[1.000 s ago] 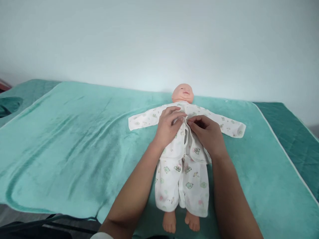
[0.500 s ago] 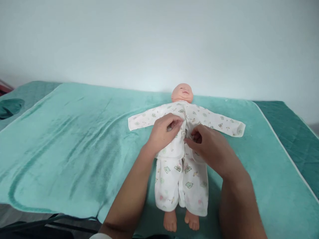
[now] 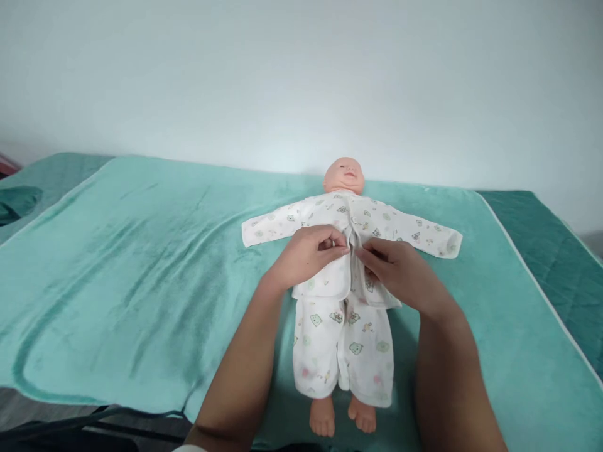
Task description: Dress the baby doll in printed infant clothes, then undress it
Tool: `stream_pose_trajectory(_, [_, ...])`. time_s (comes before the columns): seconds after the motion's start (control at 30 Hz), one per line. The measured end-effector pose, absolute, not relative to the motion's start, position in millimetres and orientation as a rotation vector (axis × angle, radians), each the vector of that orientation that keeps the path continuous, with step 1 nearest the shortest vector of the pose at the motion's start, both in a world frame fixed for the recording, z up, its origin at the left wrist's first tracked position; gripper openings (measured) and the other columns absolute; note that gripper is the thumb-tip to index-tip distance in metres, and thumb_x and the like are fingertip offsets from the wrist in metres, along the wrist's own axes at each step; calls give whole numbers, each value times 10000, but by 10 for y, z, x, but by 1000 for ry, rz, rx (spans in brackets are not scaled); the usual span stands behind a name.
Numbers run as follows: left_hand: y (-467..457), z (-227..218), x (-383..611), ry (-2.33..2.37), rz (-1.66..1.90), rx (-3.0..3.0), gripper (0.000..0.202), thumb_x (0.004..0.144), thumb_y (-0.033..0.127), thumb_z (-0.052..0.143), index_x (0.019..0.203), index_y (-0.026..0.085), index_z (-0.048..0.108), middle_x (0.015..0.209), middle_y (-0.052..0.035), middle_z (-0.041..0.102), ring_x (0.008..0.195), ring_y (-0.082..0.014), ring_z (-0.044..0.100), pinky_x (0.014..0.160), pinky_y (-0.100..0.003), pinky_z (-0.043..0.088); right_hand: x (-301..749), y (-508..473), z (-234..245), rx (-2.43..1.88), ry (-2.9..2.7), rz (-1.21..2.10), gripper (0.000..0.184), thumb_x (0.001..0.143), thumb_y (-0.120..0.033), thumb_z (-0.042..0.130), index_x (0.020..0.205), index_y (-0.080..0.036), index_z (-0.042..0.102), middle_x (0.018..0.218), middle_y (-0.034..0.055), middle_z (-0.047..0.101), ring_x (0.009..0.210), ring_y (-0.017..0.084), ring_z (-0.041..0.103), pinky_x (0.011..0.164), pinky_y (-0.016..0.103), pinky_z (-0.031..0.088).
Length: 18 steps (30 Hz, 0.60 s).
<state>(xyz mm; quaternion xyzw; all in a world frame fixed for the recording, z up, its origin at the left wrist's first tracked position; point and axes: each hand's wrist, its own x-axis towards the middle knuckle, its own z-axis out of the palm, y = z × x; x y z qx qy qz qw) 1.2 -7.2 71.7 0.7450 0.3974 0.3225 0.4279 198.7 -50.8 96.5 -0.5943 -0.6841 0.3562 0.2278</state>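
A baby doll lies on its back, its feet pointing towards me. It wears a white printed jacket with both sleeves spread, and matching trousers. My left hand pinches the jacket's front edge on the left, at mid-chest. Across the gap, my right hand pinches the other front edge. The two edges are slightly apart between my fingertips, and the lower front hangs open. A button shows higher up near the chest. Whatever button or snap lies under my fingertips is hidden.
A light green plush blanket with several creases lies beneath the doll, over a darker quilted cover that shows at both sides. A white wall rises behind. A dark cord or strap runs along the near left edge.
My left hand has slid slightly down the jacket's front edge. My right fingers have closed on the opposite edge and drawn it a little outwards. The doll has stayed put.
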Motion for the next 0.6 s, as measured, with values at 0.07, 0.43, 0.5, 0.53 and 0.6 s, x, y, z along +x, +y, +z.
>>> stream_pose_trajectory(0.07, [-96,743,6,931,802,1713,160,890,317,647,813,177,632,699,22,610,637,-93,518,593,-229,382,1991,-496,941,-1494,-1744,1122,430,984,-466,533,650,-198,491,594,-35,537,564,104,464,554,267,333])
stream_pose_trajectory(0.43, [-95,724,18,821,792,1412,245,847,385,734,842,151,661,689,-20,690,668,-121,641,590,-221,416,1984,-376,714,-1158,-1522,1407,400,956,-466,614,676,-183,580,591,-16,565,522,90,506,500,228,385])
stream_pose_trajectory(0.5, [-92,726,15,805,785,1399,249,846,383,736,844,147,658,696,-20,689,673,-123,657,585,-216,417,1995,-370,707,-1141,-1521,1415,400,952,-464,622,671,-182,588,588,-13,570,514,90,510,490,225,388])
stream_pose_trajectory(0.53, [-92,728,16,801,783,1396,250,848,383,734,845,146,656,702,-20,688,674,-122,662,579,-213,413,2000,-367,704,-1133,-1523,1417,402,949,-465,625,666,-182,590,585,-12,571,511,90,511,485,225,388])
stream_pose_trajectory(0.6, [-94,731,20,801,781,1394,249,855,382,727,844,146,650,710,-16,684,670,-117,669,562,-206,402,2009,-360,698,-1118,-1530,1420,405,944,-468,631,660,-182,594,582,-10,571,506,93,514,476,227,388])
